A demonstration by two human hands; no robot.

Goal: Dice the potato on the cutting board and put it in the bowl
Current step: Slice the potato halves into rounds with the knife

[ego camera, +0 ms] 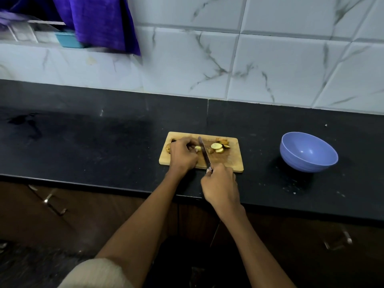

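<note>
A wooden cutting board (230, 163) lies on the black counter. My left hand (182, 154) curls over the uncut part of the potato (168, 147) at the board's left end and holds it down. My right hand (220, 186) grips the handle of a knife (204, 152), whose blade lies across the board just right of my left fingers, against the potato's cut face. Several cut potato slices (218, 146) lie on the board to the right of the blade. A blue-violet bowl (309, 151) stands on the counter to the right of the board, with nothing visible inside.
The black counter (93, 142) stretches left and right, with a tiled wall (249, 59) behind it. A purple cloth (99, 21) hangs at the upper left beside a teal container (67, 39). Cabinet handles (48, 200) show below the counter edge.
</note>
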